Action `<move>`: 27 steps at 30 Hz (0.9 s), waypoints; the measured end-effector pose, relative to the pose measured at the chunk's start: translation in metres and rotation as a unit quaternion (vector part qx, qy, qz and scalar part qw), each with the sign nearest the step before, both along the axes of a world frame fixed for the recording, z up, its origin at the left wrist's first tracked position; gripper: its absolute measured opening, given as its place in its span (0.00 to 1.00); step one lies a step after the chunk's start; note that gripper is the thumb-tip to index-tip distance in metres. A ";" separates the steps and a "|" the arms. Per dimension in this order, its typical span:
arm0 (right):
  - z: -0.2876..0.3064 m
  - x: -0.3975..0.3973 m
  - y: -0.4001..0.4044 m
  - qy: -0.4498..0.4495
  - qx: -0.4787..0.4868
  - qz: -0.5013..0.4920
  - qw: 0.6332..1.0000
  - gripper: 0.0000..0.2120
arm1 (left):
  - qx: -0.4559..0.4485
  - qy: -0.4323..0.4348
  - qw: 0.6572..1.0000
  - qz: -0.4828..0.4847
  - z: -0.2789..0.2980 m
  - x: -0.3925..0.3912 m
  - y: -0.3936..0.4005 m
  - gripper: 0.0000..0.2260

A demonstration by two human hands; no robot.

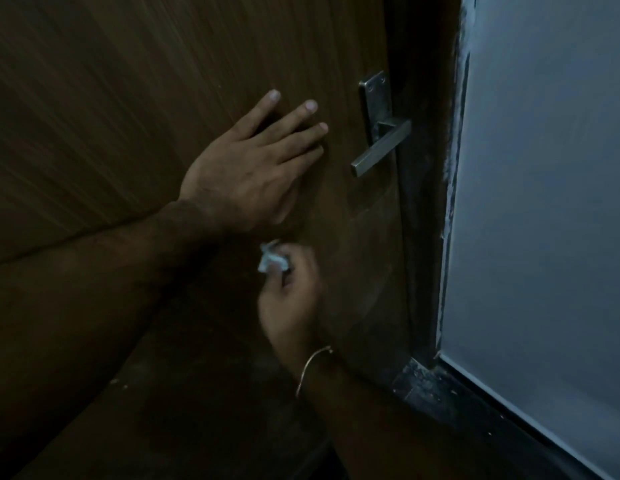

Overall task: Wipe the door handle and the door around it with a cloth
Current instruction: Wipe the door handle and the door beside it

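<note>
Take the door handle as your landmark: a metal lever on a tall backplate, near the door's latch edge, its free end pointing down and towards your hands. Your left hand lies flat on the wood just beside the handle, on the side away from the frame, fingers spread and gripping nothing; it reads as a brace. Keep it there, pressing lightly, so the door does not swing while you rub.

Your right hand is below the handle and a little further from the frame, blurred, with its fingertips pinching a small crumpled pale cloth. Whether the cloth touches the wood is hard to tell in this dim light. A thin bangle sits on that wrist.

The wad looks very small for the job, so open it out somewhat and press it with flat fingers, not just the tips. Work the panel below the handle in overlapping strokes, then move up towards the backplate. When you reach the lever, wrap the cloth around the bar and draw it along to the free end, then go round the backplate edges where grime likely collects. Shift your bracing hand aside before wiping the patch beneath it.
</note>
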State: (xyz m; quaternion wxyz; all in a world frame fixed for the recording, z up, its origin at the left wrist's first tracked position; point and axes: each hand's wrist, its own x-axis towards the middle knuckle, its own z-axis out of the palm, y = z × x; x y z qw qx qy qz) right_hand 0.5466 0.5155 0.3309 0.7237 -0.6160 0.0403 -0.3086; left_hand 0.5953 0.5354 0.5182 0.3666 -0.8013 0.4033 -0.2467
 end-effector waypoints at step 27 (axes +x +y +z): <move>0.064 0.118 -0.186 0.144 -0.005 -0.112 0.983 0.09 | -0.355 0.250 0.880 0.193 -0.020 0.008 -0.105 0.14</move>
